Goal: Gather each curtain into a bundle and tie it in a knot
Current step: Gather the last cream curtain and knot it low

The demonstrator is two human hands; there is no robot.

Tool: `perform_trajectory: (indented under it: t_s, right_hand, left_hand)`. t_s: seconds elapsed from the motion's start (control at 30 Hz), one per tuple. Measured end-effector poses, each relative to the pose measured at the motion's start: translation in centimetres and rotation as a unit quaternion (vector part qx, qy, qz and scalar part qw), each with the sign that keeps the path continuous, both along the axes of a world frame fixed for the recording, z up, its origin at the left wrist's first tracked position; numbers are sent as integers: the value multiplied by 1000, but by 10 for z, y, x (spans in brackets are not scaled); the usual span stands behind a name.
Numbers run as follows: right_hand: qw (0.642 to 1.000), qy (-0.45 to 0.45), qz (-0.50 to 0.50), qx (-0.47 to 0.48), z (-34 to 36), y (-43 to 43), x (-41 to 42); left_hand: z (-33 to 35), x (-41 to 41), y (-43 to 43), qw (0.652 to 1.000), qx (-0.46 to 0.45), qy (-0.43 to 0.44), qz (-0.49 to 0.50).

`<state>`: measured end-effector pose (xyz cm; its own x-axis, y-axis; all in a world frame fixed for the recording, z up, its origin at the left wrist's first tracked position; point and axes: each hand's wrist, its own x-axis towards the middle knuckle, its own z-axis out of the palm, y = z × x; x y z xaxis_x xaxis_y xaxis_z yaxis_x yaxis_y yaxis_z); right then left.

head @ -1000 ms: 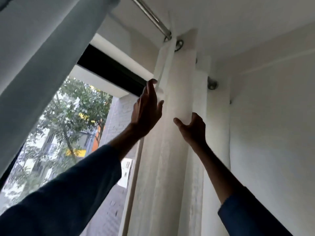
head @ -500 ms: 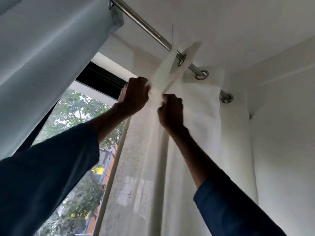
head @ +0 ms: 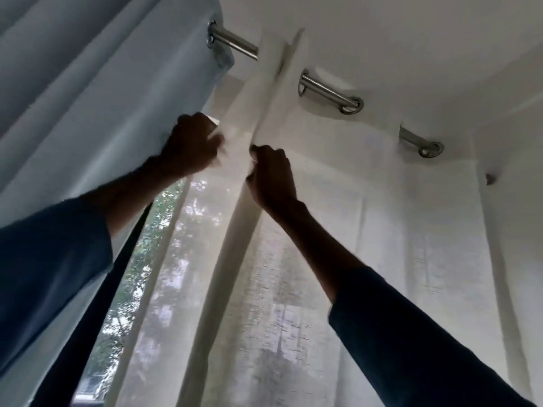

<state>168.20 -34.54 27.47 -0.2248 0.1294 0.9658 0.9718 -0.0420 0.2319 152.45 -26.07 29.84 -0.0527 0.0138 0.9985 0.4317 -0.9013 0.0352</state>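
The white curtain (head: 323,230) has been drawn leftward along the rod (head: 329,89) since the earlier frame. It is now spread over most of the window, with its leading edge brought near the blue curtain (head: 102,98). That edge is gripped by the left hand (head: 191,145), which is somewhat blurred. A vertical fold just beside it is pinched in the closed right hand (head: 271,176), and both hands are held high under the rod. For a tidy bundle, the fabric is best collected fold by fold into one fist, pulled gently downward so the eyelets (head: 351,105) are not strained. The grip is then better shifted lower, where loose length is left for a knot.
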Motion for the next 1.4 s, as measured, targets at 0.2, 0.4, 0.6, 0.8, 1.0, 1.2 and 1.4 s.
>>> perform_trajectory:
  t_s: [0.2,0.4,0.6,0.8,1.0,1.2,1.4]
  right_hand:
    - [996,3,2,84,-40,-26,33]
    - [996,-3,-39,82,-51,-44,58]
    - [997,-17,-50,58,-63,-59,71]
    - [995,-54,-40,77,-74,-54,75]
    - [988,-131,23,80,-92,-69,78]
    - [977,1,-26,211,-72,-94,137]
    - [942,290,-15,165,-41,-104,199]
  left_hand:
    - [-33,70,-36,991,-5,63,-118]
    - [-39,97,-62,993,54,91,-50]
    - [-41,110,-80,955,-93,125,-251]
    - [-43,103,-92,889,-239,107,-375]
    - [-42,103,-92,935,-227,57,-266]
    - [-47,107,-78,971,-159,39,-175]
    - [-48,102,-65,972,-164,36,-164]
